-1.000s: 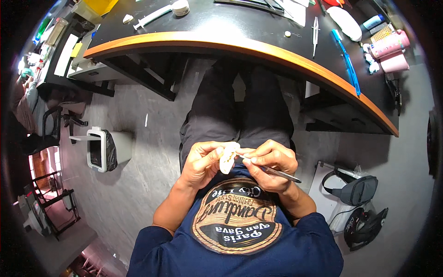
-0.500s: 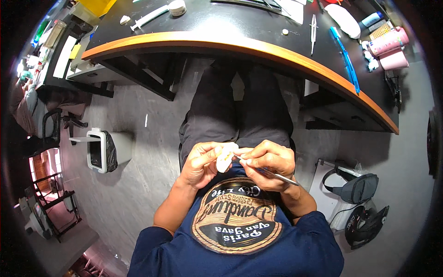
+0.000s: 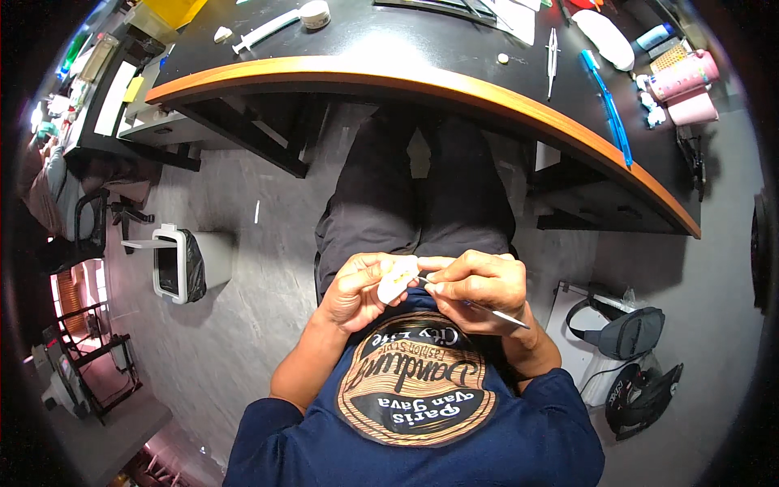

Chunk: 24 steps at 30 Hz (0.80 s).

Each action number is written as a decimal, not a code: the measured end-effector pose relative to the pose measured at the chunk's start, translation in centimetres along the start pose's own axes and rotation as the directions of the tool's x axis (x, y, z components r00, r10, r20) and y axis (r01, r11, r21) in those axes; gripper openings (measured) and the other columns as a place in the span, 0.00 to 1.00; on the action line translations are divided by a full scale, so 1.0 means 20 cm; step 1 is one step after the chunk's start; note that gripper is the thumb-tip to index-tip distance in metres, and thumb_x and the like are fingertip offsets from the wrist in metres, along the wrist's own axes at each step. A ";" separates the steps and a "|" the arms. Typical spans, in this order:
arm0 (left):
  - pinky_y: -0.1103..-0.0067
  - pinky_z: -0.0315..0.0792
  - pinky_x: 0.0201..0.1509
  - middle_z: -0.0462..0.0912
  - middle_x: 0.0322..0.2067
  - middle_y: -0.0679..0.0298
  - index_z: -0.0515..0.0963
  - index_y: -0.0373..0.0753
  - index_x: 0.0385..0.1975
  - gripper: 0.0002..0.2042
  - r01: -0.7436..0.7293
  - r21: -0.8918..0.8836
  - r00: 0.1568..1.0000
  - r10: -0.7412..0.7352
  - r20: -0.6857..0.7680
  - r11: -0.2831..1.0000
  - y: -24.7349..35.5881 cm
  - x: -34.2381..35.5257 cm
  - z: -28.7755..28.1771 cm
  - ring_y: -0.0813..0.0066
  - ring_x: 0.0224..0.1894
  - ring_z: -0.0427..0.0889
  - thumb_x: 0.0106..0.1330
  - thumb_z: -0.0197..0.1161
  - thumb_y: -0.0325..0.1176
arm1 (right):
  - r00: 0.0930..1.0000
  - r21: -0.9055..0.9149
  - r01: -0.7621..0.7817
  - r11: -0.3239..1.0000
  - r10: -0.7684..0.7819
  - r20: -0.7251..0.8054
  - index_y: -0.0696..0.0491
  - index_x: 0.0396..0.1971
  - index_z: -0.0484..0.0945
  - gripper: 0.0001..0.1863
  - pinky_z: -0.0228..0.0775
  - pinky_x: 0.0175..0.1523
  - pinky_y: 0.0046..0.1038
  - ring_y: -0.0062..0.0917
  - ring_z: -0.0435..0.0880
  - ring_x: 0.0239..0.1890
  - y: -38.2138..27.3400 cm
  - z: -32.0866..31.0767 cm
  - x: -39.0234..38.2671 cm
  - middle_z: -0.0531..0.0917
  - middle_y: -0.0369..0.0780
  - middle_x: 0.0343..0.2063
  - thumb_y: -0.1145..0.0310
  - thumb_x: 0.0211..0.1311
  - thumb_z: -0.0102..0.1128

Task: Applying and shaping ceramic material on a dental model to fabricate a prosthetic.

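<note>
Above my lap, my left hand (image 3: 357,288) is closed round a small white plaster-like piece (image 3: 398,280), which has a yellowish patch on its face. It is pinched between thumb and fingers, partly covered by them. My right hand (image 3: 480,290) grips a slim metal hand tool (image 3: 501,315) like a pen. The tool's handle sticks out to the lower right below the hand, and its thin tip points left at the white piece's right side. Whether the tip touches the piece is too small to tell. A finger of my right hand reaches to the white piece's upper edge.
Ahead, a black desk (image 3: 389,40) with a wooden edge bears a syringe (image 3: 266,31), a white jar (image 3: 315,14), tweezers (image 3: 553,63) and a long blue brush-like item (image 3: 607,105). A lidded bin (image 3: 195,264) stands left; a black bag (image 3: 633,333) lies right.
My right hand and the metal tool have shifted slightly to the right. The white piece has tilted a little in my left hand, which stays in about the same place.
</note>
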<state>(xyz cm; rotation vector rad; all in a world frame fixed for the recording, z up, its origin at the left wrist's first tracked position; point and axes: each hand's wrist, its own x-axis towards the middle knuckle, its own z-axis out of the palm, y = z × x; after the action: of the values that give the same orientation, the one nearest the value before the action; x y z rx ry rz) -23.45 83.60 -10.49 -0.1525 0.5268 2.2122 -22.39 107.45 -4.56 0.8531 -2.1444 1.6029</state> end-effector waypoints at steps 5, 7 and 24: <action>0.76 0.86 0.47 0.88 0.43 0.47 0.78 0.24 0.55 0.20 0.005 0.001 1.000 -0.005 0.021 1.000 -0.01 0.00 -0.01 0.65 0.40 0.90 0.73 0.64 0.36 | 0.998 0.052 -0.021 0.998 0.018 0.053 0.58 0.27 0.85 0.08 0.87 0.38 0.28 0.37 0.93 0.39 0.01 -0.04 0.00 0.86 0.41 0.28 0.82 0.47 0.75; 0.76 0.86 0.47 0.88 0.43 0.47 0.78 0.24 0.54 0.20 0.004 -0.001 1.000 -0.004 0.028 1.000 -0.01 0.01 -0.02 0.65 0.40 0.90 0.73 0.64 0.36 | 0.996 0.058 -0.035 0.998 0.030 0.084 0.58 0.27 0.85 0.07 0.87 0.38 0.28 0.37 0.93 0.39 0.01 -0.05 0.01 0.86 0.41 0.28 0.81 0.47 0.75; 0.78 0.85 0.47 0.89 0.43 0.51 0.81 0.26 0.52 0.19 -0.074 0.050 0.995 0.070 0.074 0.996 -0.01 0.03 0.00 0.69 0.42 0.90 0.73 0.65 0.38 | 0.994 0.112 -0.032 0.993 0.043 -0.101 0.57 0.28 0.84 0.09 0.83 0.34 0.26 0.29 0.91 0.29 0.04 0.03 -0.01 0.87 0.43 0.25 0.82 0.47 0.76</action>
<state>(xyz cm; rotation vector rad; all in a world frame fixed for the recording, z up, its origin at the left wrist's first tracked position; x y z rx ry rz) -23.67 84.03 -10.78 -0.0255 0.5580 2.2618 -22.73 107.17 -5.45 0.7490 -2.0289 1.7585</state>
